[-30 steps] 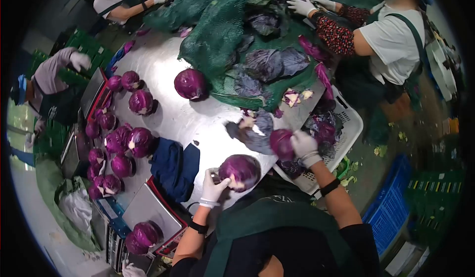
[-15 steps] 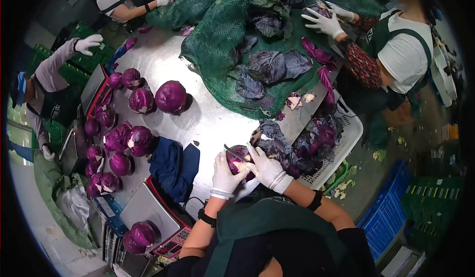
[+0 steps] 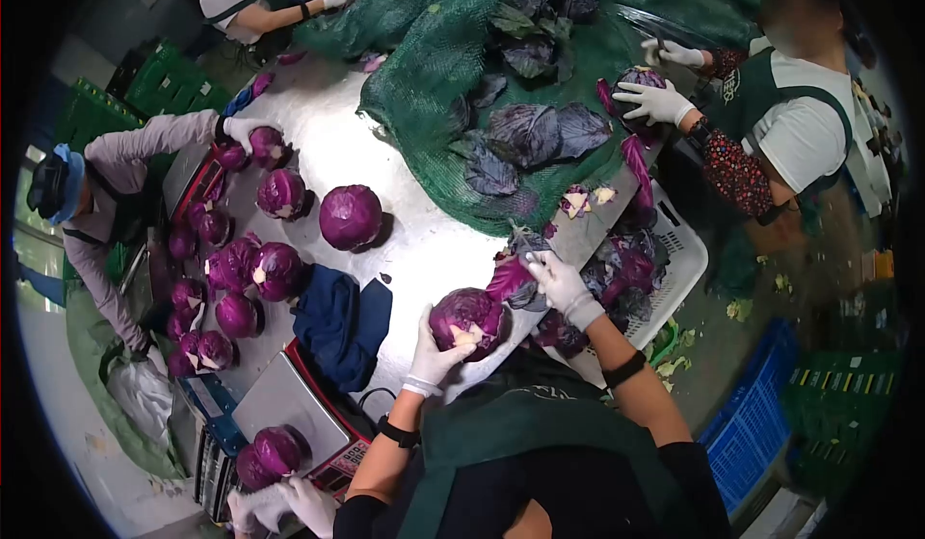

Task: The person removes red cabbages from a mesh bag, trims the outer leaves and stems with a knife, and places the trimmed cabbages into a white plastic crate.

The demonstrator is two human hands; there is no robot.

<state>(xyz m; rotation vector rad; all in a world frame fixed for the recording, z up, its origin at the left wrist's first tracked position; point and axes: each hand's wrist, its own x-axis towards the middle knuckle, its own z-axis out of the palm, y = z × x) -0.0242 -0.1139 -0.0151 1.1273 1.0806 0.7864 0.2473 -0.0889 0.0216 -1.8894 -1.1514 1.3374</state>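
Observation:
Gloved in white, my left hand [image 3: 434, 356] grips a red cabbage [image 3: 469, 317] from its left side, the pale cut stem facing me. My right hand [image 3: 567, 289], also gloved, is closed at the edge of a loose purple cabbage leaf [image 3: 508, 277] to the right of the head. I cannot make out a knife in it now. Dark outer leaves [image 3: 525, 243] lie just beyond that hand. Below it, a white crate [image 3: 674, 284] holds dark and purple leaves.
A green mesh sack [image 3: 414, 125] with dark cabbages covers the far table. Trimmed cabbages [image 3: 350, 217] and a blue cloth [image 3: 337, 322] lie left, near a scale [image 3: 289, 404]. Co-workers handle cabbages at right, left and far left; another person's gloved hands [image 3: 284, 505] show lower left.
My right hand has moved right, away from the cabbage, with a leaf; the curved knife blade no longer shows. A co-worker's hand at left has reached onto a cabbage. Gloved hands have appeared lower left.

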